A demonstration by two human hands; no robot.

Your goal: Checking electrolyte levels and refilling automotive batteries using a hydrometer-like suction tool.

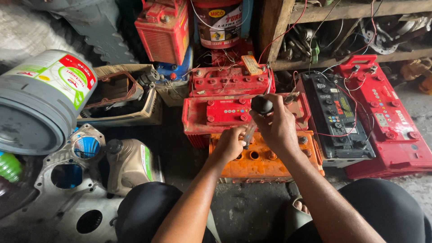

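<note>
hydrometer (pixel 254 120) stands upright over the open cells of the orange battery (pixel 265 159) on the floor, right hand (pixel 278 128) fingers squeezing its black bulb, left hand (pixel 229 143) fingers pinching the glass tube; best kept vertical, tip in the cell, with the bulb released slowly.
</note>
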